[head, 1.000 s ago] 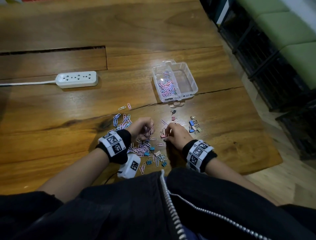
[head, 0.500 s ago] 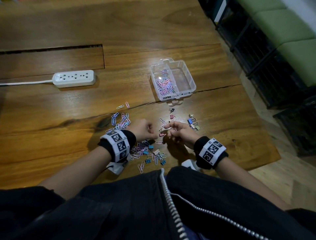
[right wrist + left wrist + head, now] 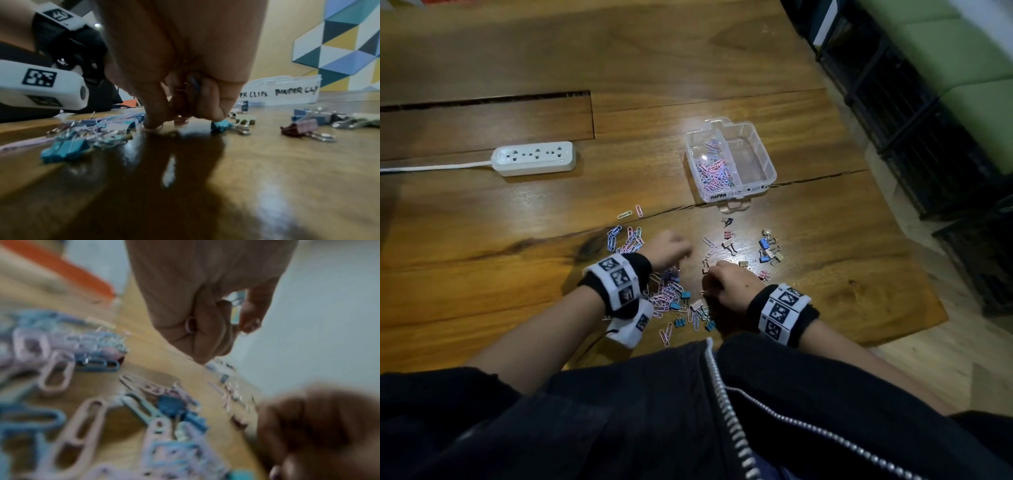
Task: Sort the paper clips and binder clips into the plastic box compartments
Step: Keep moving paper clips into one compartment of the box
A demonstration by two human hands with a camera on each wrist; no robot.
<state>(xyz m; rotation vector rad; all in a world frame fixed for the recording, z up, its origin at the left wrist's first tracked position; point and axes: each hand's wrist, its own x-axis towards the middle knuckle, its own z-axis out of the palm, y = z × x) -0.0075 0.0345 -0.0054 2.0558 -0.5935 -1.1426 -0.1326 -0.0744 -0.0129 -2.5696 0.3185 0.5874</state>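
Head view: both my hands low over the mixed pile near the table (image 3: 482,274) edge, left hand (image 3: 666,248) curled above the paper clips (image 3: 667,294), right hand (image 3: 729,284) knuckles up w/ fingers tucked into the heap; plastic box (image 3: 756,185) sits well beyond, its left compartment already part full of paper clips, right one looks bare, binder clips (image 3: 768,248) scattered betw. box & hands. Left wrist view: blurry, but left hand (image 3: 203,305) is closed around a few clips, a pink loop pokes out betw. fingers. Right wrist view: right hand (image 3: 180,65) fingers (image 3: 153,112) pinching down at the tabletop, something pink-ish tucked in the curl, can't tell exactly what; blue binder clip (image 3: 221,125) just beside the fingertips; box labels read "…ER CLIPS" & "BINDER CL…". To do this well, I reckon: pick only one kind per handful, slide flat clips to get a nail under, don't overfill the fist, then carry to the labelled side
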